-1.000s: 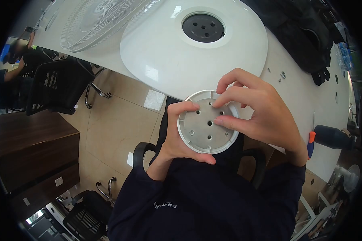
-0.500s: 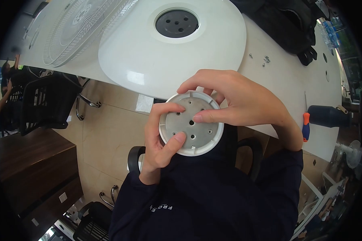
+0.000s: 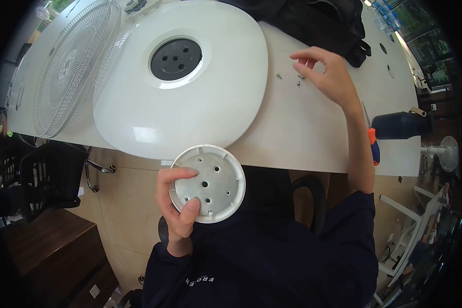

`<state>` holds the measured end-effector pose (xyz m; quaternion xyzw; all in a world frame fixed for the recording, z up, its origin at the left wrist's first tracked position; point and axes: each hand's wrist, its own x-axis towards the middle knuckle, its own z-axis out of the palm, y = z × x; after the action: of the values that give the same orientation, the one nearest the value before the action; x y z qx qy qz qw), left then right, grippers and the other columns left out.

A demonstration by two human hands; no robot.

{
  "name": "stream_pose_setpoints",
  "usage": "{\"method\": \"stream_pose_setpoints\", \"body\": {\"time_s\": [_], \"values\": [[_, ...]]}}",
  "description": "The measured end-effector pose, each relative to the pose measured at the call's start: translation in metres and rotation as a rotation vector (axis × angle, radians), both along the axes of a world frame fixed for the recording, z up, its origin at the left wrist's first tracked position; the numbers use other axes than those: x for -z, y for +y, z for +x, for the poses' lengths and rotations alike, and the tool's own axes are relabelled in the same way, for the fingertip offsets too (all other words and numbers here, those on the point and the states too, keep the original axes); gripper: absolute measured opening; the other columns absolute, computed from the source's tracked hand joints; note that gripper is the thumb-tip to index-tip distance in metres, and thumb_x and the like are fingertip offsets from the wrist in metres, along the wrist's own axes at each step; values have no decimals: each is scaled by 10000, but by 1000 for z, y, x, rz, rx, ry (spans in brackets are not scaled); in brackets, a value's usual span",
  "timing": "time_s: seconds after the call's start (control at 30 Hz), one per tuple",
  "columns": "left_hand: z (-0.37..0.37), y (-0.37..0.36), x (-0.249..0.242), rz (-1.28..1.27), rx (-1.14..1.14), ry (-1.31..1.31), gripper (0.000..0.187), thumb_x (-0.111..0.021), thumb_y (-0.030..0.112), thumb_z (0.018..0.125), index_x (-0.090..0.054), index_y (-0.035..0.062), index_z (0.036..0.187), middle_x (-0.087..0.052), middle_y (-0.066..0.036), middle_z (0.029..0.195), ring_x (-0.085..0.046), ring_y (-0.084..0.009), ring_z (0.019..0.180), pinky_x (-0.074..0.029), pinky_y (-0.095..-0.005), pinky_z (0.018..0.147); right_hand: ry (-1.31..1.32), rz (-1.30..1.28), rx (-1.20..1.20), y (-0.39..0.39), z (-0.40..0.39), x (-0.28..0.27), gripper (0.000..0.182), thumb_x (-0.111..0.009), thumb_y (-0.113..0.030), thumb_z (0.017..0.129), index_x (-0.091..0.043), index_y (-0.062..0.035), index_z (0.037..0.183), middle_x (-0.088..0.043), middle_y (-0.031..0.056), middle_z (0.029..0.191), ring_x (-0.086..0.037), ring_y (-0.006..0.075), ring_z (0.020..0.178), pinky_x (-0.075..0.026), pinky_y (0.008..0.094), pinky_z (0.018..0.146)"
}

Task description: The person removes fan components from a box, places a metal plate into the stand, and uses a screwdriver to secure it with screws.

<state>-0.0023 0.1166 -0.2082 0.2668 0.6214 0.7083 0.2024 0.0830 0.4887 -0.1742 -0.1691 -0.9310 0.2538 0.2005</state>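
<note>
In front of the surface's near edge, our left hand (image 3: 172,203) holds the white round part (image 3: 216,186), its metal plate facing up; that grip is closed on one side of the rim, thumb and finger lapping onto the plate. Over the surface (image 3: 292,133), our right hand (image 3: 333,78) hangs beside the loose screws (image 3: 299,83), thumb and fingers curved apart, and we see nothing in that grip.

The likeliest mishap, we judge, is the round part tipping and dropping, because it is held from one side only; we cannot tell whether the lap would catch it. A careless fingertip could also set the small screws rolling. Raising the round part might knock the white base (image 3: 210,113), whose near edge it overlaps in view; whether they touch, we cannot tell.

Our best room for moving runs from the screws back to the near edge. The base bounds it on the left, the black bag (image 3: 318,31) on the far side, and the screwdriver (image 3: 373,146) lies just past our right forearm.
</note>
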Motion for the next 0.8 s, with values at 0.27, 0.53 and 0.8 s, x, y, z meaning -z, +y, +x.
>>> {"method": "stream_pose_setpoints", "body": {"time_s": [0.27,0.53,0.8], "values": [[9,15,-4,-54,-58,-121,616,-673,405,674,-521,33,1140,-557,-126,1037,-574,-212,928,-466,-316,815,-82,430,-8,-20,-12,38,125,-691,-138,876,-737,-47,949,-685,87,868,-626,276,898,-454,389,846],[16,8,9,222,260,-438,972,-707,474,706,-302,14,1461,-523,-189,1298,-546,-286,1198,-466,-430,979,-108,246,96,-32,-12,23,110,-662,-96,885,-720,-15,932,-707,123,911,-663,255,837,-505,355,751],[41,-24,5,270,301,-370,954,-683,468,681,-328,2,1435,-553,-170,1249,-575,-257,1153,-481,-407,957,278,-495,-38,-151,49,-26,116,-703,-34,872,-717,26,970,-705,61,889,-647,102,799,-527,248,742]]}}
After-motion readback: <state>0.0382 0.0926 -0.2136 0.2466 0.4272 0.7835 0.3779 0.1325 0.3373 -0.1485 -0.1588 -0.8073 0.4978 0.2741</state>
